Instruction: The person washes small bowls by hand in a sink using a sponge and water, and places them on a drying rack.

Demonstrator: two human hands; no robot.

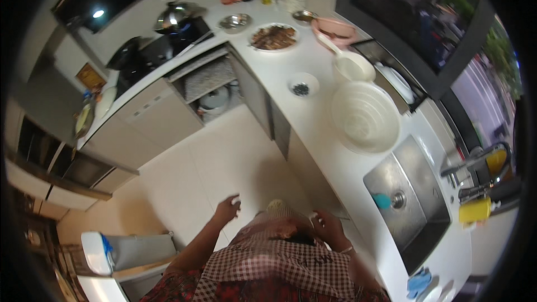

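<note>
My left hand (228, 208) hangs over the tiled floor, holding nothing, its fingers loosely bent and apart. Close to the front of the checked apron (277, 256) is my right hand (329, 226), also without anything in it, the fingers curled. It is beside the cabinet front below the counter. On the white countertop (310, 134) ahead stand a large white plastic basin (365, 119), a white long-handled ladle or dipper (354, 67), and a small white bowl (303, 85) with dark pieces in it. Farther back lies a plate of browned food (275, 37).
A cabinet door (251, 88) stands open into the floor area, showing pots inside. At right are a steel sink (407, 201) with a teal item, a faucet (478, 163) and a blue cloth (419, 283). A wok (128, 54) sits on the stove; a bin (138, 251) is lower left.
</note>
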